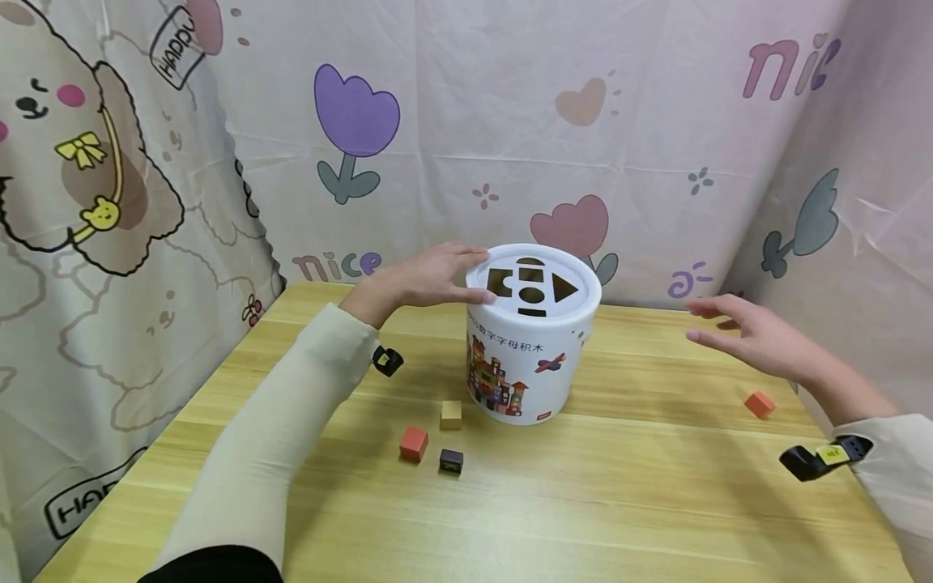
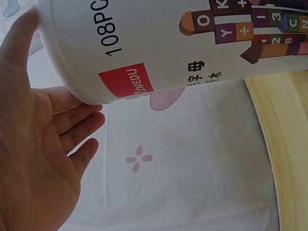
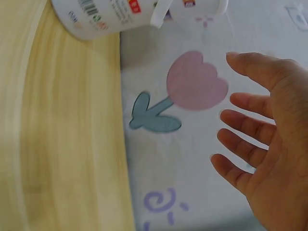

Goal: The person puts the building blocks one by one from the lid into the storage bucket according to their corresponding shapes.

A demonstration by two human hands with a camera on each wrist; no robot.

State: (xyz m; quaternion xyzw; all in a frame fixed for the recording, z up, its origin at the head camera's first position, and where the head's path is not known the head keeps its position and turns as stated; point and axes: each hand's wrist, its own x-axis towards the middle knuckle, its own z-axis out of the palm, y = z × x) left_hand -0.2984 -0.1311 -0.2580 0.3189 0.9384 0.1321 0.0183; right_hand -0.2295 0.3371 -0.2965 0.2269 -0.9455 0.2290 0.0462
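A white toy-block bucket (image 1: 521, 364) stands upright on the table, its lid (image 1: 576, 312) cut with several shaped holes. At the lid's left edge, my left hand (image 1: 430, 275) rests its thumb and fingertips against the rim, the fingers loosely extended. The left wrist view shows the hand (image 2: 43, 130) beside the rim, with some fingers free of it. My right hand (image 1: 758, 336) hovers to the right of the bucket, fingers apart and holding nothing. Below it on the table lies an orange block (image 1: 760, 404).
In front of the bucket and to its left lie a natural-wood block (image 1: 451, 415), a red block (image 1: 413, 444) and a dark block (image 1: 451, 461). A patterned curtain (image 1: 466, 121) hangs behind the wooden table (image 1: 583, 502) and along both sides.
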